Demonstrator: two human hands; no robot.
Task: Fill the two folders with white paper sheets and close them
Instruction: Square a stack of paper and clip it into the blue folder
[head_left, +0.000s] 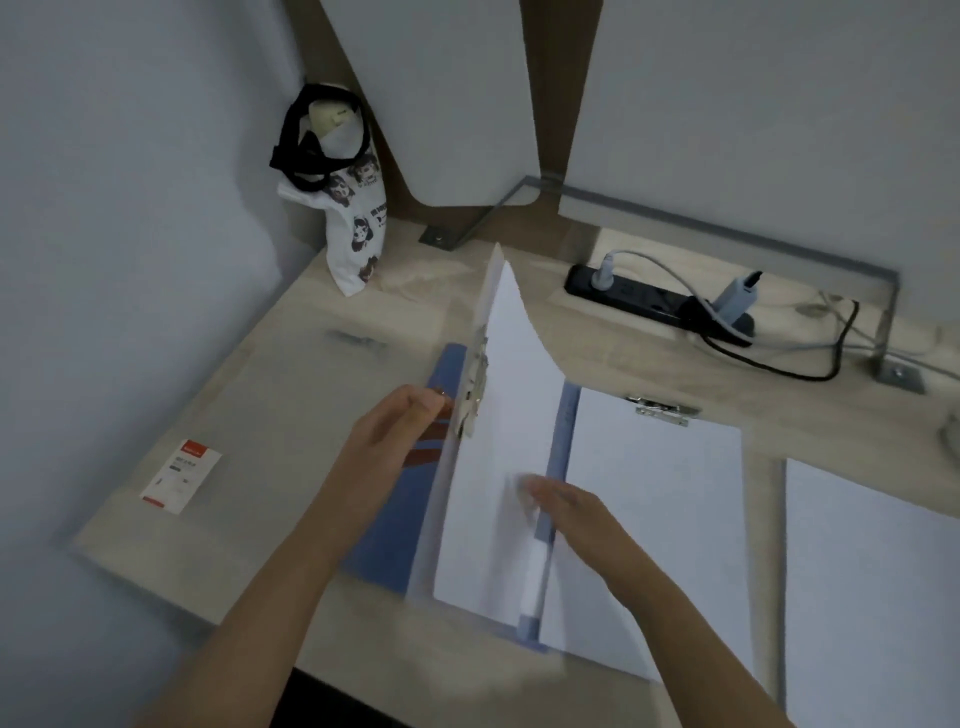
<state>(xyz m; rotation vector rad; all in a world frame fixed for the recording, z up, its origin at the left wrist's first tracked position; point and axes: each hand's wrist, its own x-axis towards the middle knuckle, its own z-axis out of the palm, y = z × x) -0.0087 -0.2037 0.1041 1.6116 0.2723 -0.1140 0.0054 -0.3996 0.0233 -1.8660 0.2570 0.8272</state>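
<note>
Fingers (524, 491) on paper (498, 467) — label (181, 475) unreadable

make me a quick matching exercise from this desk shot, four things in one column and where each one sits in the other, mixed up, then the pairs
Things:
1. printed tote bag
2. power strip
3. red and white card
4. loose stack of white paper

Places:
A. far right of the desk
B. back corner by the wall
C. left of the folder
D. recess at the back of the desk

Pairs: 1-B, 2-D, 3-C, 4-A

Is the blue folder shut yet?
No, half open: the left hand holds its cover raised off the paper clipped inside.
</note>
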